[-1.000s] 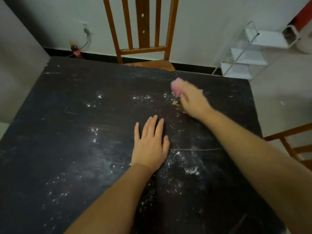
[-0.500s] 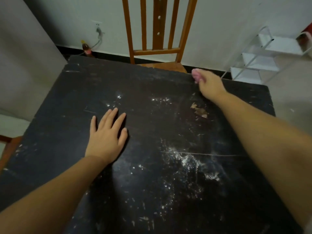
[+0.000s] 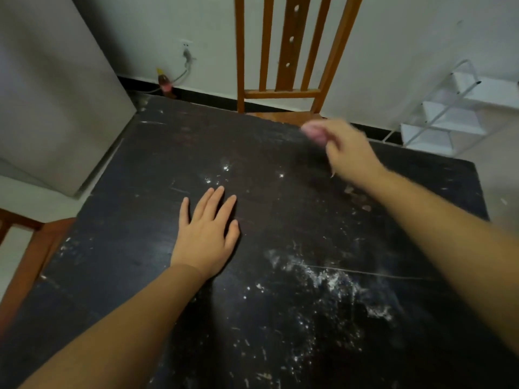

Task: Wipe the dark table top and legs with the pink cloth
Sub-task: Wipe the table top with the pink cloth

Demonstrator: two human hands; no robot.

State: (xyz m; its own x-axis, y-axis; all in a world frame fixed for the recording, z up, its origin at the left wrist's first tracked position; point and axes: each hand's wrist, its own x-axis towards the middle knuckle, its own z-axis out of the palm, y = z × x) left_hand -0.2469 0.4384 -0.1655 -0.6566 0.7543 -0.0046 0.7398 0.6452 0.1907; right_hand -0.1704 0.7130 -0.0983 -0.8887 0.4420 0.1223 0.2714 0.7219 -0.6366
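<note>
Fingers of the right hand curled around a bunched pink cloth, blurred, at the desk's far edge. Left hand lay flat, fingers straight, holding nothing. White powder sat nearer than both hands; a fast sweep would likely scatter it rather than lift it. Only a small pale-pink wad showed beyond the fingertips.
</note>
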